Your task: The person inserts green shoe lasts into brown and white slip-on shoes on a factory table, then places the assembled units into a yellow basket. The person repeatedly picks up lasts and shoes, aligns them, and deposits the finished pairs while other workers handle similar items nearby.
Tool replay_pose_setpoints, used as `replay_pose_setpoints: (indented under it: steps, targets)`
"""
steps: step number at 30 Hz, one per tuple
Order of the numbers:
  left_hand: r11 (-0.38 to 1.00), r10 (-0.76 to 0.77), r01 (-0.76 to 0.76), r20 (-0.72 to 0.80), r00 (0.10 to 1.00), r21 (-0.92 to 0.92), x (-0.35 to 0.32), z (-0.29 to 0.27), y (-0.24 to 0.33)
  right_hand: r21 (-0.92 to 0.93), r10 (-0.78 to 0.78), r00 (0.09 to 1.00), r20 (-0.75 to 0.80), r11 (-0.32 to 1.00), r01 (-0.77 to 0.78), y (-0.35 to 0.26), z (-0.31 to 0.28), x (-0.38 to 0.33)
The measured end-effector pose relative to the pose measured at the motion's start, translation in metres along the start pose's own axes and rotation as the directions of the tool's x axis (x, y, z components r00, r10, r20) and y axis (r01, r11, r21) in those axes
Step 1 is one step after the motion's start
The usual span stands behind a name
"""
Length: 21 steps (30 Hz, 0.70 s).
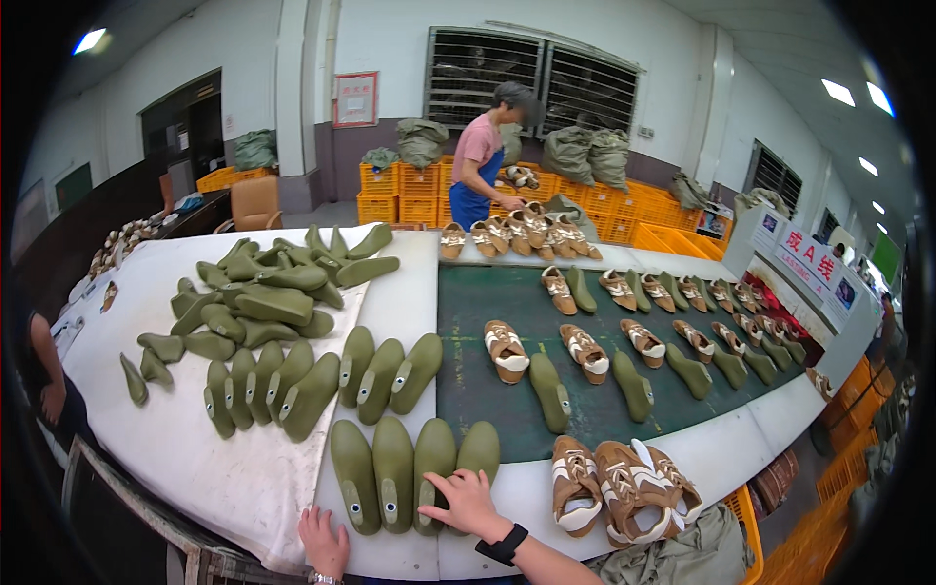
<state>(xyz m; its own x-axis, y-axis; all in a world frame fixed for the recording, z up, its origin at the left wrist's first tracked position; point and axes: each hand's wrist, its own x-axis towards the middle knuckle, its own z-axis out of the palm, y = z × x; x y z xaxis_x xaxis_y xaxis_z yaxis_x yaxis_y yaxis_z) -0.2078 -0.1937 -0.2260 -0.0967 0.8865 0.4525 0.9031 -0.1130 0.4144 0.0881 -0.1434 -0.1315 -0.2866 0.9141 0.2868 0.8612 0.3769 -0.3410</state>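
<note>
A row of olive-green shoe lasts lies side by side at the near edge of the white table. My right hand point(468, 503), with a black band on its wrist, is closed over the heel end of the third shoe last point(435, 452). Its fingers also reach across the fourth last point(479, 448), whose heel end is partly hidden. To the left of the row, my left hand point(324, 542) rests on the table edge with its fingers apart, holding nothing. The leftmost last point(354, 474) is nearest to it.
More lasts point(278, 304) are piled on the white cloth point(244, 487) at left. Brown-and-white shoes point(506, 351) and lasts stand in rows on the green conveyor belt point(487, 419). Several shoes point(624, 490) sit at near right. Across the table a person point(478, 161) handles shoes before orange crates point(419, 181).
</note>
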Motion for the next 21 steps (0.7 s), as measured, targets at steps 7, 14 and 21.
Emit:
replay_pose_setpoints:
  steps: [7,14,21]
  targets:
    - [1.000,-0.014,0.014,-0.006,1.000,0.018,0.0017,-0.0029,0.0048,-0.039,-0.005,1.000,0.005,0.999,0.005,-0.0002,0.0021,0.0013]
    - [1.000,-0.010,0.011,-0.005,1.000,0.023,0.0036,-0.0047,0.0062,-0.026,-0.020,0.999,-0.044,0.999,0.019,-0.0023,-0.0001,0.0015]
    - [0.999,-0.011,0.011,-0.008,1.000,0.034,0.0044,-0.0024,0.0038,-0.014,-0.017,0.999,-0.044,1.000,0.017,-0.0022,0.0026,0.0028]
